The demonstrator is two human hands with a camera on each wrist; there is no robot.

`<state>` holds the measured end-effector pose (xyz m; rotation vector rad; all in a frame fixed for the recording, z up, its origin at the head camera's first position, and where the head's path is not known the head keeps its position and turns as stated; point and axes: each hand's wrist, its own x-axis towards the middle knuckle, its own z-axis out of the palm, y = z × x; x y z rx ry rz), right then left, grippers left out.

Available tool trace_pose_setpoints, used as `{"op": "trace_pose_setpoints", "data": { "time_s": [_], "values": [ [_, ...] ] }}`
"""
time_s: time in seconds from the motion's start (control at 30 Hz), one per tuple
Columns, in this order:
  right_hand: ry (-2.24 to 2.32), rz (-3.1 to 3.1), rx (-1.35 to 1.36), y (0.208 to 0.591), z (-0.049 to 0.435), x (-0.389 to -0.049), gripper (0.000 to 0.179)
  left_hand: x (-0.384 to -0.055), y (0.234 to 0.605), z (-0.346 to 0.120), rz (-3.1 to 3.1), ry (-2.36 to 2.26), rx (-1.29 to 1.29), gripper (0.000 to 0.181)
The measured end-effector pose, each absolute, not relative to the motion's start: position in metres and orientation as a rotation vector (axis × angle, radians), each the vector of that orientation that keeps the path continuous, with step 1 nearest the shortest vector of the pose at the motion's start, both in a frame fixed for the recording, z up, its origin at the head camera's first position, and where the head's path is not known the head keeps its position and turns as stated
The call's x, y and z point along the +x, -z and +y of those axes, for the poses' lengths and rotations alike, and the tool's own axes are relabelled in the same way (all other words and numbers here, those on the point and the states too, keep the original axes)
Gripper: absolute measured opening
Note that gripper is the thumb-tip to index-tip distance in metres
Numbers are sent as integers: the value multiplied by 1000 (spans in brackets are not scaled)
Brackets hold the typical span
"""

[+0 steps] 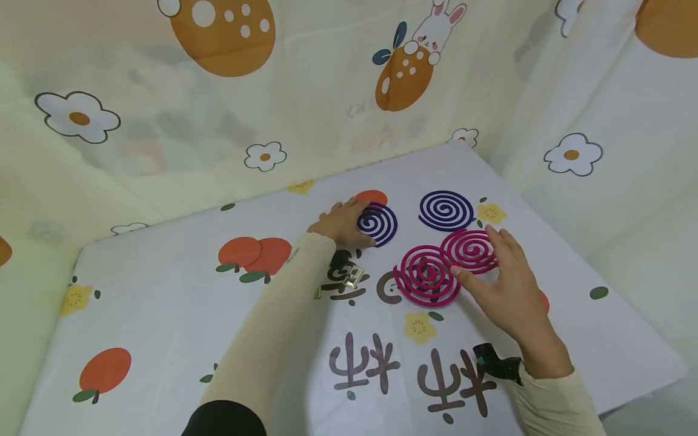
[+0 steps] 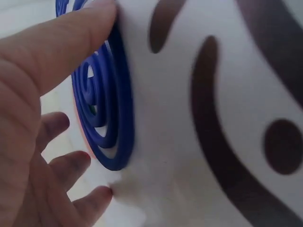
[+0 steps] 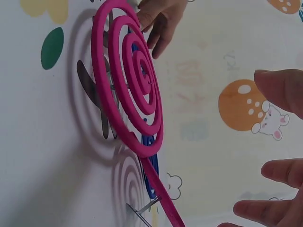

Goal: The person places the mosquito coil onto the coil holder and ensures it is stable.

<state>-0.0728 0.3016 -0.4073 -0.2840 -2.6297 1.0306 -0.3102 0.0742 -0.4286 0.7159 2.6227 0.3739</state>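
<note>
A blue mosquito coil [image 1: 386, 225] lies flat on the printed cloth, and my left hand [image 1: 340, 223] is at its left side. In the left wrist view the thumb [image 2: 71, 35] lies across that coil's near edge while the other fingers are spread beyond it. Another blue coil [image 1: 446, 211] lies further right. Two pink mosquito coils, one nearer [image 1: 417, 297] and one further right [image 1: 469, 266], sit edge to edge, raised on thin metal stands. My right hand [image 1: 504, 290] hovers beside the right pink coil, fingers spread, holding nothing.
A small metal stand [image 1: 353, 277] rests on the cloth by my left wrist. White cloth [image 1: 163, 315] printed with fruit, flowers and dark characters covers the table. Patterned curtains [image 1: 327, 109] hang behind and at both sides. The table's right edge slopes toward me.
</note>
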Motion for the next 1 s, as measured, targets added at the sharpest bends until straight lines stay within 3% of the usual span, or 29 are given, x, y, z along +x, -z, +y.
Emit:
{"op": "trace_pose_setpoints", "data": {
  "time_s": [0.33,0.67,1.0],
  "values": [
    [-1002,-2582,-178,407,287,-68,85,-308,422,69,2664,-329,749,90],
    [-1013,-2659,-243,412,292,-67,84,-309,425,59,2677,-165,883,66],
    [-1096,-2622,-130,404,267,-66,82,-309,424,49,2645,-211,896,45]
  ]
}}
